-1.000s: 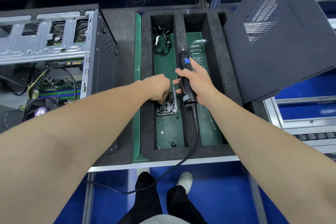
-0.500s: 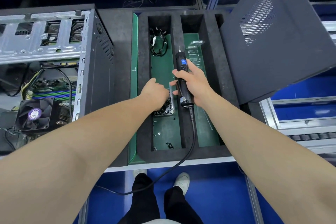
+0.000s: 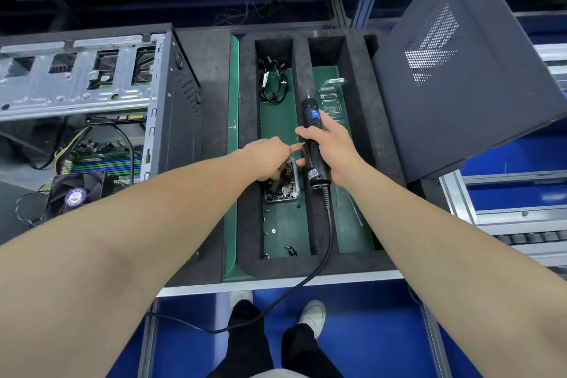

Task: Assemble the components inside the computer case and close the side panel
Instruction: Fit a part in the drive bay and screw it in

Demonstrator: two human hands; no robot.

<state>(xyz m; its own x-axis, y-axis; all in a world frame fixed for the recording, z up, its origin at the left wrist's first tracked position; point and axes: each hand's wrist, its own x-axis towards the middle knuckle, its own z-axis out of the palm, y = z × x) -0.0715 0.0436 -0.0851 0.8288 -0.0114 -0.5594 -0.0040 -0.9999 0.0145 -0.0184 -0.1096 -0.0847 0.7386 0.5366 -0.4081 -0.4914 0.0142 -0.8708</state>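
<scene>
Right hand (image 3: 333,150) is wrapped round the middle of a black electric screwdriver (image 3: 312,132), thumb across its front. The tool's long axis runs straight away from the person, with the thin metal bit pointing to the far side and the round black cord (image 3: 329,224) trailing back off the bench edge. It lies along the foam ridge between two slots.

Left hand (image 3: 270,159) sits just beside it. Its fingers are curled down into a small clear box (image 3: 280,198) heaped with dark, shiny screws (image 3: 283,187). Whether they pinch one cannot be told, as the fingertips are hidden.

The box sits in a long slot of a matte black foam tray (image 3: 248,95) with a smooth green floor; a coil of black cables (image 3: 271,86) lies at that slot's far end.

The computer case (image 3: 181,107) is at the left, its open side up, bare grey metal inside and a round fan (image 3: 76,193) showing. The side panel (image 3: 460,107), flat, dark and finely textured with a patch of punched holes, leans tilted at the right.
</scene>
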